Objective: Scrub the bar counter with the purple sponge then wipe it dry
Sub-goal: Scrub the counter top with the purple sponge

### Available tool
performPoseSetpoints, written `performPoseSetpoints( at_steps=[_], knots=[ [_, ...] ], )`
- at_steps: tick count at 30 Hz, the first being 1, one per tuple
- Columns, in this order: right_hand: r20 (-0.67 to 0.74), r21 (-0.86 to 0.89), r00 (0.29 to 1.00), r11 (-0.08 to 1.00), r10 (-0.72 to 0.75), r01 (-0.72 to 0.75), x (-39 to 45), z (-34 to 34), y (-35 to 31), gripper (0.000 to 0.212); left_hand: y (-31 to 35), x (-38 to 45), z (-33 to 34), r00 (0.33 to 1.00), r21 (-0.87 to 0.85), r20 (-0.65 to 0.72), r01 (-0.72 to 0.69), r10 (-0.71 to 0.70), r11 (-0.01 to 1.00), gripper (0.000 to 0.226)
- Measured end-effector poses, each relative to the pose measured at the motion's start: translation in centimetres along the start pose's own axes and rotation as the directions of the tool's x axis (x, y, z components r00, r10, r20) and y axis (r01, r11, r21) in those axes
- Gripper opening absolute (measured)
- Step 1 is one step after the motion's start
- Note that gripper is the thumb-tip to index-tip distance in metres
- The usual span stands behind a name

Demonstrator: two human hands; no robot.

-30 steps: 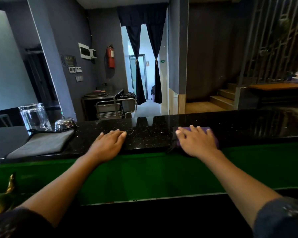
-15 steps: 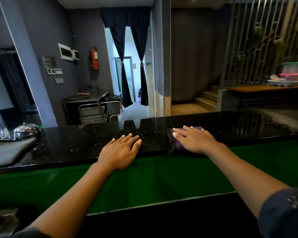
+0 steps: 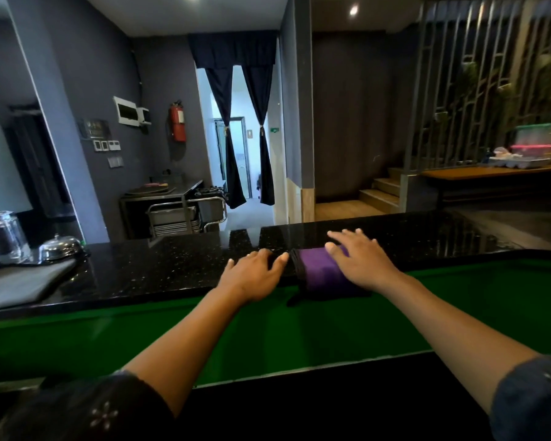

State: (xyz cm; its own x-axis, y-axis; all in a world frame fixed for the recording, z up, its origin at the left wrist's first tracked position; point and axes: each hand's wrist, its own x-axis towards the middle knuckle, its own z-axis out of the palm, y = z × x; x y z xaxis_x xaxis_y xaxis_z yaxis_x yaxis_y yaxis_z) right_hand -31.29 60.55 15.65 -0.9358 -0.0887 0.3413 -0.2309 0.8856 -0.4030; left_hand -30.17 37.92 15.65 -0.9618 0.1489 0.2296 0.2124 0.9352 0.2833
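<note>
The black speckled bar counter point(image 3: 159, 268) runs across the view. A purple sponge point(image 3: 320, 272) with a black edge lies on its near edge, partly overhanging the green panel below. My right hand point(image 3: 361, 261) lies flat on the sponge's right part, fingers spread, pressing it down. Just left of the sponge, my left hand point(image 3: 252, 275) rests palm down on the counter, its fingertips close to the sponge's black edge. A grey cloth point(image 3: 23, 283) lies flat on the counter at the far left.
A glass jug point(image 3: 0, 238) and a metal call bell point(image 3: 59, 248) stand at the counter's left end behind the cloth. A green panel point(image 3: 268, 332) drops below the counter's near edge. The counter's right part point(image 3: 490, 230) looks wet and shiny.
My right hand has slid right off the sponge's left part, so more purple shows. The left hand has come closer to the sponge. My head has lifted and turned slightly.
</note>
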Motion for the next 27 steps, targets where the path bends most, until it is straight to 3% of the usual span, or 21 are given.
performPoseSetpoints(
  at_steps=[3, 8, 14, 18, 21, 24, 27],
  knots=[
    [-0.090, -0.067, 0.975, 0.976, 0.203, -0.209, -0.9, -1.3, 1.2, 0.054, 3.7, 0.7, 0.7, 0.999, -0.062, -0.003, 0.052, -0.052, 0.997, 0.085],
    [-0.091, -0.163, 0.976, 0.964, 0.200, -0.212, -1.3, -1.1, 1.4, 0.053, 6.8, 1.7, 3.1, 0.980, -0.059, -0.056, 0.186, -0.189, 0.981, 0.077],
    [-0.069, 0.234, 0.923, 0.906, 0.378, -0.353, -0.3, -0.6, 0.3, 0.053, 8.1, 0.7, 3.4, 0.958, -0.321, -0.229, 0.095, -0.174, 0.942, 0.029],
    [-0.011, 0.342, 0.901, 0.848, 0.434, -0.405, -0.6, -0.8, 0.0, 0.051, 8.2, -0.9, 2.9, 0.954, -0.360, -0.282, -0.009, -0.099, 0.933, 0.020],
    [0.064, 0.440, 0.899, 0.797, 0.432, -0.414, -1.8, -0.7, 0.0, 0.035, 7.5, -2.1, 2.7, 0.956, -0.533, -0.276, -0.064, -0.102, 0.844, 0.018],
    [0.167, 0.682, 0.903, 0.616, 0.396, -0.396, -4.3, -0.5, 0.1, 0.040, 6.1, -4.3, 2.4, 0.941, -0.643, -0.321, -0.133, -0.108, 0.754, 0.022],
    [0.197, 0.769, 0.938, 0.549, 0.286, -0.328, -7.3, -0.5, -1.1, 0.034, 4.4, -7.2, 2.0, 0.930, -0.708, -0.346, -0.169, -0.128, 0.685, 0.018]
  ],
)
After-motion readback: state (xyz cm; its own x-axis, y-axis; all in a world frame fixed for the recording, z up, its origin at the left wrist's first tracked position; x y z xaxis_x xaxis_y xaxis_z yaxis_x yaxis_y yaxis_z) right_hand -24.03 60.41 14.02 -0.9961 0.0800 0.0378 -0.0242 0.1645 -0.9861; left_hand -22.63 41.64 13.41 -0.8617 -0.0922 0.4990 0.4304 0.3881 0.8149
